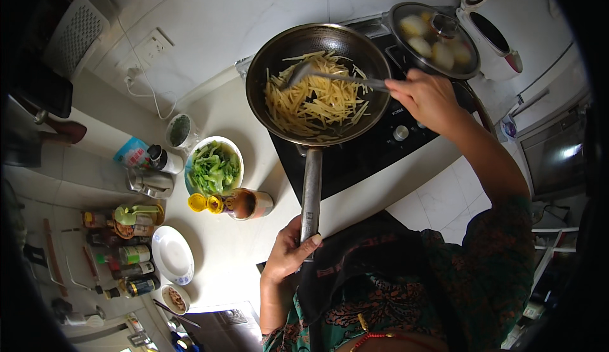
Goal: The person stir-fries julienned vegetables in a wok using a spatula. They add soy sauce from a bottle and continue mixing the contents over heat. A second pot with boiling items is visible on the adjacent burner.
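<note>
My left hand (289, 253) is wrapped around the end of the long metal handle (311, 188) of a wok (328, 38). Inside the wok lies a heap of pale yellow strips (319, 95), perhaps shredded potato. With my right hand (422, 96) I grip the handle of a metal spatula (349, 77). Its blurred head rests over the upper left of the strips. The wok stands on a black gas hob (376, 147), whose burner is hidden underneath.
A lidded pan (471, 69) of pale pieces sits at the hob's right. Left on the counter are a bowl of cut greens (215, 166), yellow-capped bottles (250, 203), a white plate (172, 255) and a small bowl of chopped meat (175, 299). Several seasoning bottles (133, 255) line the wall.
</note>
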### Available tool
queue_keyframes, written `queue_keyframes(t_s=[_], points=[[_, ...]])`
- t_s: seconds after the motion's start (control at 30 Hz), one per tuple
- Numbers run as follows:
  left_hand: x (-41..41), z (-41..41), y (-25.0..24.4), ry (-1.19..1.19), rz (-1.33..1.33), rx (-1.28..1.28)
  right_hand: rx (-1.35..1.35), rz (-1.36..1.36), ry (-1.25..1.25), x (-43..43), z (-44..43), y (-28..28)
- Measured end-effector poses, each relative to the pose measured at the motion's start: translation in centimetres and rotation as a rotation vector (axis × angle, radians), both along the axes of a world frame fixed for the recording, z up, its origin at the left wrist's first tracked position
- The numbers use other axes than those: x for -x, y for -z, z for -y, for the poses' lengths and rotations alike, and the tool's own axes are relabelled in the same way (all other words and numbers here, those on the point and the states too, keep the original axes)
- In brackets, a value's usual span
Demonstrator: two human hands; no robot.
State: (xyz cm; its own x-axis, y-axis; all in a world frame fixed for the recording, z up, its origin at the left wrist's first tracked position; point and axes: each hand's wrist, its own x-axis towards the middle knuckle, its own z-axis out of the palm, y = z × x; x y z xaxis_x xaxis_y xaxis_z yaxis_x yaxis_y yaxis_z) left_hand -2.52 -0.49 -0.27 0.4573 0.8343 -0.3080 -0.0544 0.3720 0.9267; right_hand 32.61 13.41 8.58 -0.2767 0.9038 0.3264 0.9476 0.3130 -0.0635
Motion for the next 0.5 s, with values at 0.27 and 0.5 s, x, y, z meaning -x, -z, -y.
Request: queue_keyframes(t_s=[0.27, 0.5], points=[[0.0, 0.2, 0.1, -0.064, 0.080, -0.030, 0.091, -0.232, 0.090, -4.1, 5.5, -2.9], [5.9, 1.0, 6.1, -0.670, -0.329, -0.055, 0.596, -0.765, 0.223, -6.4, 7.5, 3.6]])
